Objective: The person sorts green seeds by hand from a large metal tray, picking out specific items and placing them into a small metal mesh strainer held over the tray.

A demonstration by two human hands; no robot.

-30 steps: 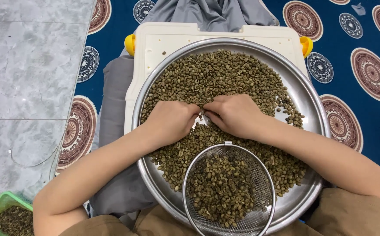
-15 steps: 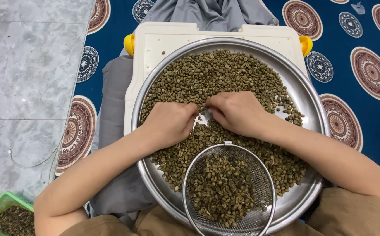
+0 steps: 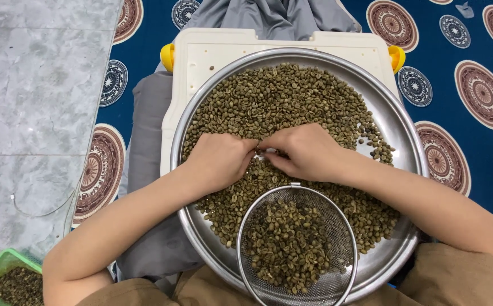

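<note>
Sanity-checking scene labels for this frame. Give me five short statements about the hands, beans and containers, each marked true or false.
1. Both hands rest on the beans in the round metal tray. True: left hand and right hand meet at the middle.
2. The wire sieve is empty. False: it holds beans.
3. The tray sits on a white board. True.
4. The green basket lies at upper right. False: lower left corner.
5. The floor mat is plain red. False: blue with round patterns.
</note>
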